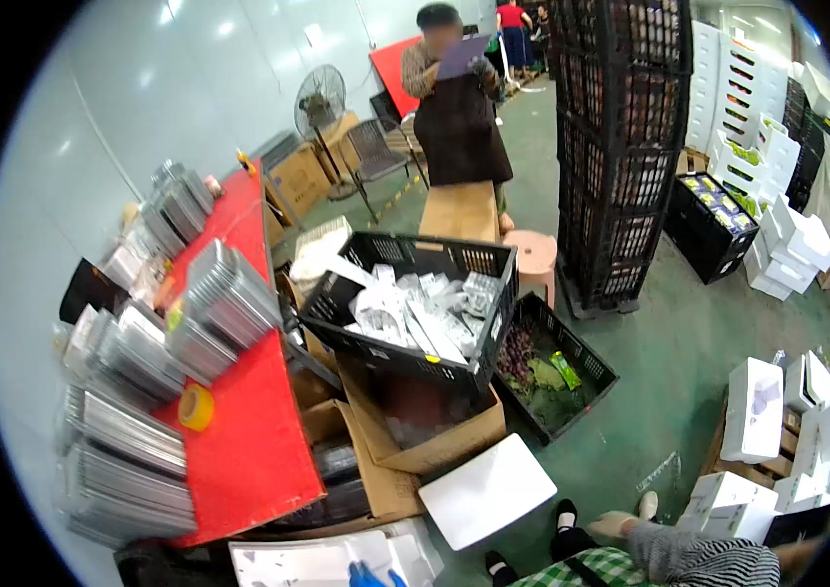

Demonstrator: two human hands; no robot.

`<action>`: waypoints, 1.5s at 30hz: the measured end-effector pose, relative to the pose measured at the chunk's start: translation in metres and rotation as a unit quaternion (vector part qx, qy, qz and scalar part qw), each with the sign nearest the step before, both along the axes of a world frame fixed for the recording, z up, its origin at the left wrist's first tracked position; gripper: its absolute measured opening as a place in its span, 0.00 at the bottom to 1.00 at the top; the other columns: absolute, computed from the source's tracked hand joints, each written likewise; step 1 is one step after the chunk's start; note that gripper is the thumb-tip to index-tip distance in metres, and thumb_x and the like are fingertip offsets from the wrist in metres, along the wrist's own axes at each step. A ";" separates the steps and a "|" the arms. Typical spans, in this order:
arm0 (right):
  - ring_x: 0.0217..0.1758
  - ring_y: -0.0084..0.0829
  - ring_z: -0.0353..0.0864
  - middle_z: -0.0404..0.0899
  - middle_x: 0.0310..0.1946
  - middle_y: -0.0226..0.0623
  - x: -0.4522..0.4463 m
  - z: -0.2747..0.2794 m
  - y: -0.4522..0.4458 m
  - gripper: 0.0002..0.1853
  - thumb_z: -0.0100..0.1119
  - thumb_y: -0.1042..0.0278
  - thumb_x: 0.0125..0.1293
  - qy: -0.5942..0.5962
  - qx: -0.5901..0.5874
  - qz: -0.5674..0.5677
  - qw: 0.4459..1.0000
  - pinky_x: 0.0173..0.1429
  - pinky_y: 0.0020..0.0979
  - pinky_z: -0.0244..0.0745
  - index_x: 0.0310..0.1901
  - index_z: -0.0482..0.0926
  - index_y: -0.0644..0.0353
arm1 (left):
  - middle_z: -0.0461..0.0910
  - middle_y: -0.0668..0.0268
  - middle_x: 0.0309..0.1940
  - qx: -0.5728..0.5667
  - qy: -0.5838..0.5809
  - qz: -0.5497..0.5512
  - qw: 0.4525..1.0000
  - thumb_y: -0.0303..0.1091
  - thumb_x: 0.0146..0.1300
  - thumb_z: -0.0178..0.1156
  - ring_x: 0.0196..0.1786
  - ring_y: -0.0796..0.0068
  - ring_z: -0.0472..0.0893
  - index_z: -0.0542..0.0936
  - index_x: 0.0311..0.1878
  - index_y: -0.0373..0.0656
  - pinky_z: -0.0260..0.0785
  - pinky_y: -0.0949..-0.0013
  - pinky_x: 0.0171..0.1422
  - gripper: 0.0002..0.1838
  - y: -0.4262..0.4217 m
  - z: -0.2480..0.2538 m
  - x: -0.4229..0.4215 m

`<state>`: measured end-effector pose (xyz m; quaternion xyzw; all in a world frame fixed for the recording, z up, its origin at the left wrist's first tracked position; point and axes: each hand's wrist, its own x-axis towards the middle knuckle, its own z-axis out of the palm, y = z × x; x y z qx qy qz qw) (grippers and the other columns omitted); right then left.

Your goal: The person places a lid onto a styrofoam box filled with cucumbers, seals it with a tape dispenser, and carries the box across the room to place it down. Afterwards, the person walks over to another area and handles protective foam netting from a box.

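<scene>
At the bottom edge my left hand point(368, 575), in a blue glove, shows only its fingers, spread apart over a white foam box point(288, 563). Nothing shows in those fingers. My right hand point(613, 524), bare below a grey sleeve, hangs in front of green checked clothing point(586, 570). Its fingers are too small and unclear to read, and I see no object in it. Between the hands and slightly further off, a white foam lid point(488, 491) lies flat beside an open cardboard box point(449, 440).
A red table point(239, 460) bears stacks of clear plastic trays point(131, 489) and a yellow tape roll point(196, 407). Black crates point(405, 350) hold white packaging and grapes. Tall crate stacks point(621, 147) and foam boxes point(756, 411) stand right. A person point(459, 117) holds a purple sheet.
</scene>
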<state>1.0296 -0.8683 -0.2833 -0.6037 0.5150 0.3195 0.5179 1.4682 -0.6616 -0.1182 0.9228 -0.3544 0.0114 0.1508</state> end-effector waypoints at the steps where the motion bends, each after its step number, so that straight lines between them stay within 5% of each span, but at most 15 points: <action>1: 0.70 0.43 0.66 0.70 0.65 0.45 -0.004 0.067 -0.005 0.33 0.35 0.42 0.69 0.086 -0.061 0.009 0.994 0.70 0.39 0.57 0.63 0.72 0.58 | 0.62 0.42 0.68 0.002 -0.059 0.034 0.998 0.45 0.59 0.60 0.69 0.44 0.62 0.67 0.65 0.28 0.56 0.50 0.70 0.37 0.017 0.017 0.000; 2: 0.68 0.41 0.69 0.72 0.64 0.40 -0.033 0.047 -0.002 0.28 0.33 0.49 0.72 0.109 -0.121 0.098 0.982 0.66 0.40 0.62 0.59 0.75 0.58 | 0.62 0.40 0.67 0.041 -0.110 0.061 0.991 0.54 0.60 0.58 0.69 0.43 0.63 0.66 0.65 0.26 0.58 0.48 0.68 0.41 0.036 0.023 0.008; 3: 0.67 0.39 0.71 0.73 0.64 0.38 -0.064 -0.005 -0.005 0.27 0.36 0.47 0.71 0.152 -0.126 0.080 0.977 0.63 0.54 0.63 0.62 0.75 0.52 | 0.62 0.39 0.67 0.072 -0.128 0.081 0.986 0.58 0.60 0.56 0.69 0.43 0.63 0.65 0.66 0.26 0.59 0.48 0.68 0.43 0.057 0.017 0.017; 4: 0.64 0.40 0.73 0.74 0.62 0.38 -0.103 -0.078 -0.003 0.25 0.34 0.51 0.72 0.147 -0.158 0.070 0.974 0.62 0.50 0.67 0.59 0.76 0.54 | 0.62 0.39 0.67 0.104 -0.142 0.102 0.979 0.61 0.60 0.55 0.69 0.44 0.62 0.65 0.66 0.26 0.60 0.47 0.67 0.46 0.079 0.001 0.025; 6: 0.65 0.44 0.72 0.73 0.62 0.44 -0.101 -0.070 -0.003 0.26 0.35 0.52 0.71 0.145 -0.216 -0.135 0.956 0.65 0.44 0.67 0.57 0.77 0.58 | 0.59 0.38 0.69 0.179 -0.055 0.139 0.972 0.73 0.60 0.46 0.72 0.46 0.59 0.61 0.68 0.25 0.59 0.46 0.66 0.54 0.115 -0.030 0.041; 7: 0.65 0.46 0.72 0.72 0.62 0.48 -0.055 0.017 -0.003 0.27 0.34 0.50 0.71 0.146 -0.179 -0.343 0.911 0.65 0.43 0.67 0.56 0.77 0.61 | 0.58 0.41 0.70 0.191 0.017 0.158 0.969 0.73 0.62 0.43 0.73 0.48 0.58 0.59 0.70 0.29 0.59 0.45 0.66 0.52 0.116 -0.028 0.041; 9: 0.56 0.48 0.76 0.78 0.51 0.51 -0.030 0.016 0.022 0.18 0.44 0.59 0.68 -0.017 -0.292 -0.248 0.924 0.56 0.43 0.72 0.47 0.78 0.62 | 0.61 0.44 0.69 0.191 0.077 0.137 0.969 0.71 0.65 0.41 0.71 0.48 0.62 0.61 0.71 0.34 0.60 0.44 0.65 0.48 0.124 -0.029 0.041; 11: 0.48 0.48 0.79 0.79 0.40 0.48 0.027 0.067 0.049 0.09 0.51 0.66 0.62 -0.094 -0.461 0.034 0.882 0.47 0.44 0.75 0.36 0.77 0.61 | 0.70 0.47 0.64 0.148 -0.018 0.106 0.983 0.68 0.67 0.42 0.66 0.53 0.70 0.68 0.67 0.38 0.62 0.46 0.63 0.42 0.134 -0.054 0.042; 13: 0.50 0.49 0.79 0.81 0.41 0.52 0.063 0.046 0.088 0.13 0.51 0.61 0.63 -0.165 -0.472 0.034 0.865 0.54 0.42 0.74 0.41 0.79 0.61 | 0.74 0.49 0.61 0.120 -0.059 0.088 0.987 0.67 0.67 0.44 0.64 0.55 0.72 0.72 0.65 0.38 0.63 0.46 0.62 0.41 0.142 -0.069 0.041; 15: 0.58 0.47 0.77 0.78 0.55 0.48 0.111 0.115 0.126 0.26 0.48 0.47 0.65 -0.128 -0.260 -0.213 0.933 0.63 0.36 0.69 0.57 0.78 0.55 | 0.77 0.50 0.57 0.092 -0.086 0.082 0.989 0.64 0.67 0.47 0.63 0.58 0.74 0.77 0.59 0.37 0.64 0.48 0.60 0.37 0.143 -0.073 0.038; 17: 0.58 0.46 0.77 0.79 0.54 0.47 0.125 0.147 0.148 0.27 0.48 0.46 0.65 -0.111 -0.149 -0.191 0.964 0.63 0.36 0.69 0.57 0.78 0.55 | 0.78 0.50 0.56 0.082 -0.077 0.082 0.990 0.64 0.66 0.49 0.62 0.58 0.74 0.78 0.57 0.36 0.65 0.49 0.60 0.36 0.146 -0.070 0.039; 27: 0.62 0.46 0.74 0.77 0.58 0.47 0.089 0.114 0.160 0.30 0.46 0.44 0.64 -0.023 -0.211 -0.139 0.967 0.66 0.38 0.66 0.57 0.78 0.59 | 0.83 0.47 0.34 -0.024 -0.021 0.068 0.997 0.58 0.62 0.59 0.33 0.49 0.83 0.83 0.39 0.31 0.76 0.56 0.41 0.31 0.136 -0.035 0.044; 33: 0.60 0.49 0.75 0.77 0.55 0.54 0.131 0.079 0.159 0.31 0.46 0.46 0.64 -0.022 -0.170 -0.123 0.977 0.64 0.41 0.68 0.55 0.77 0.68 | 0.83 0.46 0.39 -0.078 0.080 0.062 0.992 0.55 0.64 0.59 0.41 0.47 0.83 0.83 0.43 0.31 0.75 0.55 0.49 0.29 0.138 -0.032 0.037; 36: 0.58 0.48 0.77 0.79 0.53 0.49 0.144 0.072 0.170 0.29 0.47 0.47 0.64 -0.069 -0.139 -0.172 0.973 0.62 0.39 0.70 0.56 0.77 0.64 | 0.83 0.49 0.37 -0.075 0.071 0.097 0.990 0.50 0.61 0.63 0.40 0.50 0.82 0.83 0.41 0.33 0.72 0.54 0.47 0.24 0.143 -0.080 0.047; 45: 0.62 0.45 0.74 0.75 0.60 0.46 0.088 0.026 0.173 0.28 0.48 0.48 0.63 0.027 -0.131 -0.200 0.971 0.66 0.38 0.67 0.58 0.78 0.59 | 0.84 0.50 0.38 -0.074 0.049 0.072 0.993 0.51 0.62 0.61 0.40 0.50 0.82 0.84 0.39 0.34 0.72 0.53 0.46 0.24 0.139 -0.073 0.043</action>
